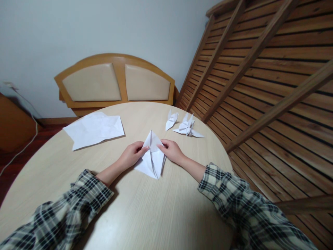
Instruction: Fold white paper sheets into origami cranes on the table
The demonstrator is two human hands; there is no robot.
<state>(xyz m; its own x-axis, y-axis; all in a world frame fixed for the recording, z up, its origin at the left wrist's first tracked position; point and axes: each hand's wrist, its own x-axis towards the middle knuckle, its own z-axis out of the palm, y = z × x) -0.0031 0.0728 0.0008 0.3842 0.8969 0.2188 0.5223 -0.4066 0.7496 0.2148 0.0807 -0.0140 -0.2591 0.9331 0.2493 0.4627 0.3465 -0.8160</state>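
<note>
A folded sheet of white paper (152,159) is held between my two hands just over the middle of the table. It has a pointed top, a crease down its centre and loose flaps toward me. My left hand (133,152) pinches its left edge, thumb on top and fingers curled underneath. On the opposite edge my right hand (171,150) grips it the same way, with the thumb on the front face. Beyond my right hand stand folded paper cranes, one smaller crane (171,119) and a cluster with spread wings (187,126).
Loose white paper sheets (96,128) lie at the left of the round wooden table (125,215). Behind it is a headboard with cream panels (91,83). A slatted wooden frame (260,86) leans along the right side. A white cable (35,128) hangs at the far left.
</note>
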